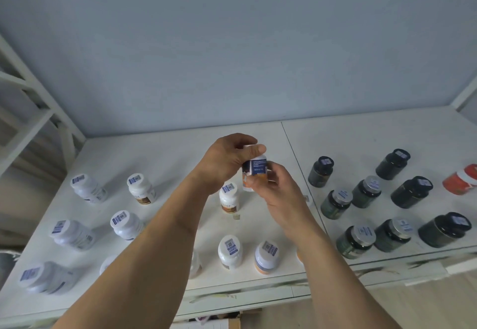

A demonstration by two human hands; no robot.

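1. Bottle, small and white with a blue and orange label, is held between both hands. It is lifted clear of the tabletop and roughly upright, leaning a little.
2. The left hand sits over the top of it. Thumb and fingers are curled round the cap, of which only a white sliver shows.
3. The right hand takes the lower body from the side, fingers wrapped round the label. The base peeks out just below those fingers.
4. It looks like rigid plastic, light enough for fingertips, and it should not dent under a firm squeeze. How full it is cannot be told.
5. The glossy label is probably the slippery part. The safest hold seems to be round the middle of the body, with the other hand on the rim of the cap, as both hands have it now.
6. If the cap is to be turned, the lower hand likely has to clamp harder so the body does not spin with it.
7. Another white bottle stands on the tabletop just below the left hand, close enough to be knocked on the way down. The dark jars stand well to the right of the right hand.
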